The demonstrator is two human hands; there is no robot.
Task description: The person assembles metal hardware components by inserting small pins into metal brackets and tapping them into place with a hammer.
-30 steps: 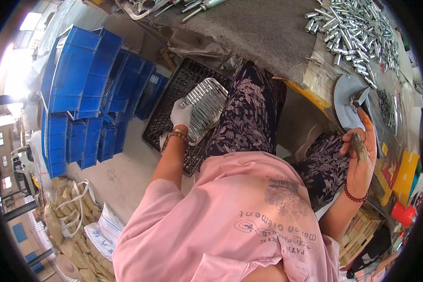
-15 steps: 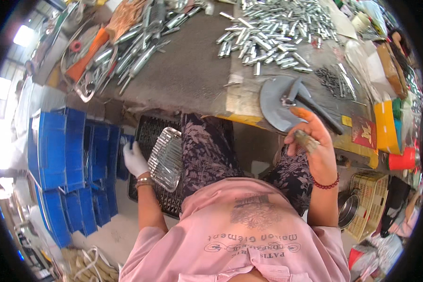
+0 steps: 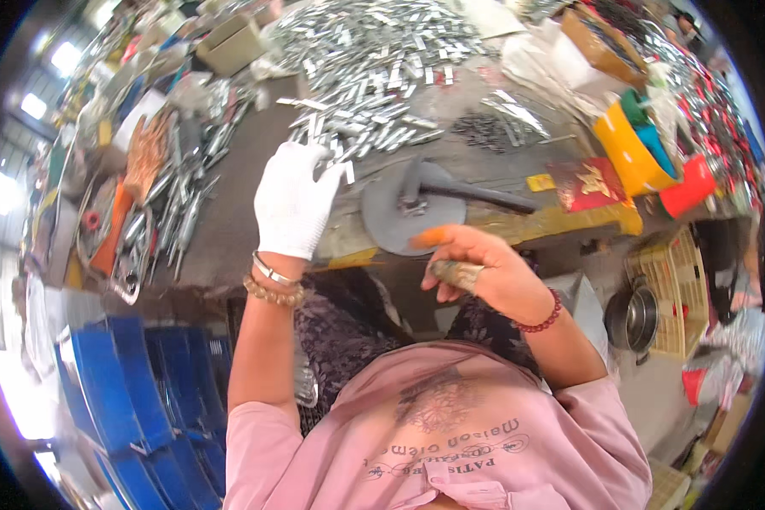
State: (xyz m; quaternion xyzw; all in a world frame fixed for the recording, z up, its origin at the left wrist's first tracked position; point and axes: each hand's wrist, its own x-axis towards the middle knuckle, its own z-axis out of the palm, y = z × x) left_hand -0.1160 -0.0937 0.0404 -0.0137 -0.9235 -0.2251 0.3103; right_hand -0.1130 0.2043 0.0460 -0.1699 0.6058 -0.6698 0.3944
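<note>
My left hand (image 3: 291, 200), in a white glove, is over the bench at the near edge of a heap of short silvery metal tubes (image 3: 357, 119). Its thumb stands apart from the fingers, and I see nothing in its grasp. My right hand (image 3: 484, 270) hovers in front of the bench edge with fingers loosely bent and apart, nothing visible between them. An orange cover sits on one fingertip, and a stained wrap is on the thumb. Beyond it lies a round grey plate (image 3: 384, 223), with a dark-handled hammer (image 3: 480, 194) resting across it.
Long metal rods (image 3: 183, 191), an orange handle (image 3: 113, 228) and a worn orange glove (image 3: 148, 149) lie at left. Small dark pieces (image 3: 483, 130) are right of the heap. Blue bins (image 3: 115, 387) stand low left; a yellow crate (image 3: 684, 297) and metal pot (image 3: 633, 319) low right.
My left hand has risen from beside the tray of metal pieces low at left to the heap on the bench. My right hand has shifted left in view. The view itself has swung.
</note>
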